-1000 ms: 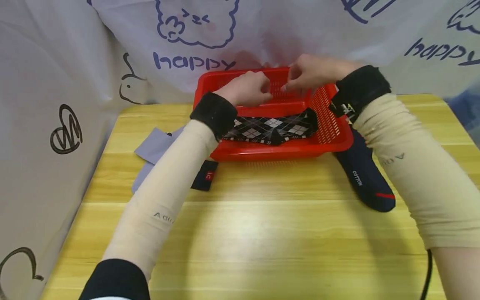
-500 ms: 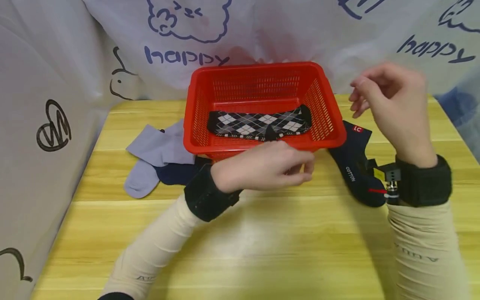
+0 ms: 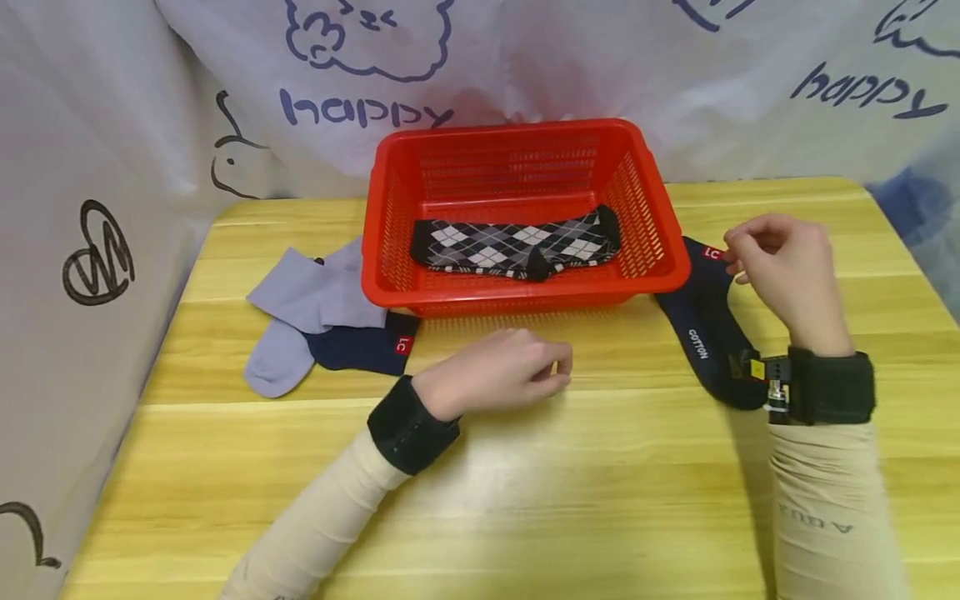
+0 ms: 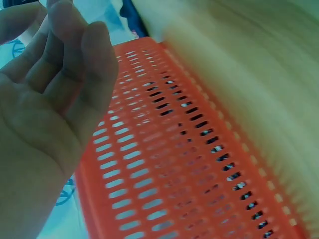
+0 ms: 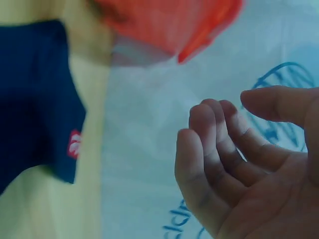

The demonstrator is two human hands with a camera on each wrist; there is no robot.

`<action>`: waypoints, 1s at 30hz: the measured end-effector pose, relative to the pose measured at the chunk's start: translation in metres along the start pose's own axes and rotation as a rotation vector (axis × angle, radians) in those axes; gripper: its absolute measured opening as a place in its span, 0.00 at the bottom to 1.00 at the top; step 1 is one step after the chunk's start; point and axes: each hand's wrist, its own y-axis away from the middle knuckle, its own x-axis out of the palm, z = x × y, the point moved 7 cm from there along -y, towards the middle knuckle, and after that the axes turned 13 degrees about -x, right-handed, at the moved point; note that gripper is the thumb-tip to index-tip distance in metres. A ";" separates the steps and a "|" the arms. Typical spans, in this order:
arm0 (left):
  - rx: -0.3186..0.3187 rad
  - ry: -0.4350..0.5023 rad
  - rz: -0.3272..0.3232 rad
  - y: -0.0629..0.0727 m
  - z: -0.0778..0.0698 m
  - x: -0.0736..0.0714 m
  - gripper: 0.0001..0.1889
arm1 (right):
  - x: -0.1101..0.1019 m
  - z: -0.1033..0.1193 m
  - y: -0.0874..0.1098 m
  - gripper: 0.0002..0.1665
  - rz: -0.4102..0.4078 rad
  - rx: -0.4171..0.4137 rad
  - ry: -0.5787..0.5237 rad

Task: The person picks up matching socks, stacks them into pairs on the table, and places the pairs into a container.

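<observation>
A black, grey and white argyle sock lies flat in the red basket. My left hand hovers in front of the basket, its fingers loosely bent and holding nothing; the left wrist view shows the palm beside the basket's slotted wall. To the right, my right hand is near the cuff of a navy sock with a red LC tag. In the right wrist view, the navy sock is apart from the relaxed fingers, and nothing is between thumb and fingertips.
Left of the basket, light grey socks overlap a second navy sock on the wooden table. A white sheet with drawings hangs close behind the basket.
Both hands have come out of the basket, leaving the argyle sock inside. The left hand moved down in front of it; the right moved right, then down toward the navy sock's cuff.
</observation>
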 end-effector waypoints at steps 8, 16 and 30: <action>-0.017 0.012 -0.048 -0.003 0.011 0.007 0.07 | 0.017 -0.047 0.001 0.28 0.270 0.143 0.181; -0.035 0.016 -0.040 -0.006 0.018 0.011 0.08 | 0.022 -0.076 0.008 0.34 0.402 0.221 0.247; -0.037 0.015 -0.022 -0.010 0.020 0.016 0.07 | 0.036 -0.090 0.009 0.25 0.426 0.242 0.263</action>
